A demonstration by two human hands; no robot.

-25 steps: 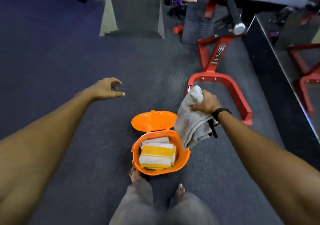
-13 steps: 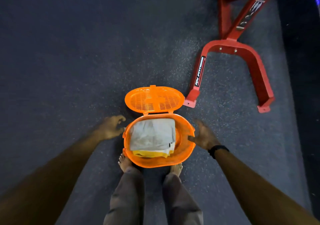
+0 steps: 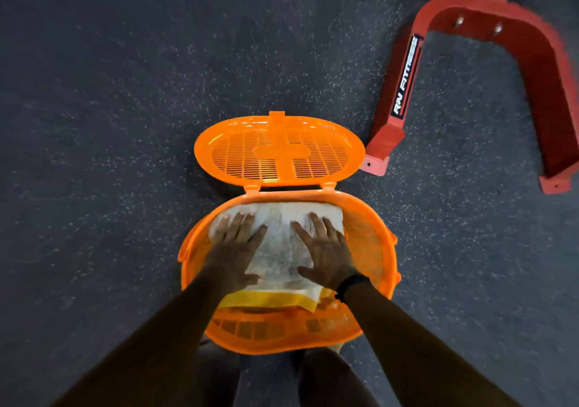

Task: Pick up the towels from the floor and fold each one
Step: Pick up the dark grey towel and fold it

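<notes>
A folded grey-white towel [image 3: 280,246] lies on top of the pile inside the orange basket [image 3: 372,250]. My left hand [image 3: 235,250] presses flat on the towel's left half, fingers spread. Flat on the right half lies my right hand [image 3: 326,254], a black band on its wrist. Under the grey towel, the edge of a yellow and white striped towel [image 3: 266,298] shows at the near side. The basket's slotted lid [image 3: 279,152] hangs open behind it.
A red metal frame of gym equipment [image 3: 404,93] stands on the dark speckled floor [image 3: 109,124] to the right of the basket, its foot close to the lid. My legs are just below the basket.
A second ago my right hand held the grey towel above the basket. The towel then dropped into the basket, and both hands have moved from beside the rim onto it, pressing it flat.
</notes>
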